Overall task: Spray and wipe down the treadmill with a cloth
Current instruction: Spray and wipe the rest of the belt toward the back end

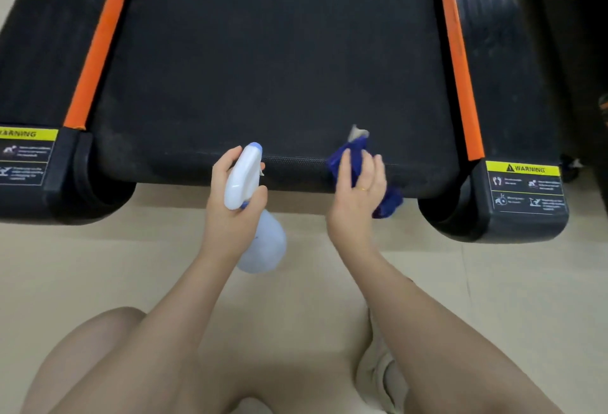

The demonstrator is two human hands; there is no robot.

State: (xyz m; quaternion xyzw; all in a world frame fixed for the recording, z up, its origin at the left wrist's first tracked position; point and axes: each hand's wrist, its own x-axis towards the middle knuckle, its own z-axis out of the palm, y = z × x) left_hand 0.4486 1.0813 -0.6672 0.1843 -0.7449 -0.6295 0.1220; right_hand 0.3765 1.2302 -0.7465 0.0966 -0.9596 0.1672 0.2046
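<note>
Black treadmill belt [263,68], orange side strips [102,41]; dark blue cloth [355,157]; white-and-pale-blue spray bottle [260,242]; yellow warning labels [523,168].

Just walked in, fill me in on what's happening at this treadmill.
A person is crouched on the floor at the rear end of a treadmill, cleaning it. The left hand grips a white and pale blue spray bottle with its nozzle pointing toward the black belt. The right hand presses a dark blue cloth against the belt's back edge, right of the middle. Orange strips run along both sides of the belt, and yellow warning labels sit on the rear corner caps.
</note>
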